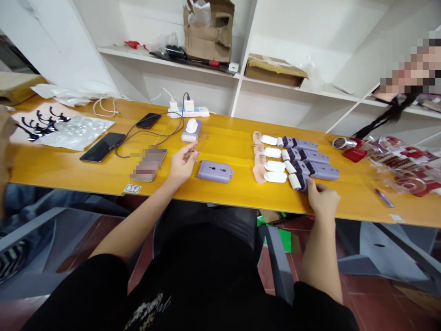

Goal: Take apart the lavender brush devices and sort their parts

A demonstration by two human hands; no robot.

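Note:
My left hand [182, 164] is over the table with its fingertips pinched together. Thin, faint wire-like bits [204, 139] show just past those fingertips; I cannot make out what is held. Close by lie a purple case with white parts on it [191, 130] and a flat purple plastic housing with two dark slots [215, 171]. My right hand [323, 198] grips the nearest small purple piece [303, 183] at the end of a row. That row includes white rollers [294, 181], white oval pieces [275, 177], peach-coloured pieces [259, 174] and larger purple housings [324, 170].
Phones [102, 147] with cables and a power strip [198, 111] lie to the left. Black hooked parts on plastic film [86, 131] are farther left. At right are tape dispensers [409, 184], a tape roll [343, 143] and a pen [384, 198]. Another person is at upper right.

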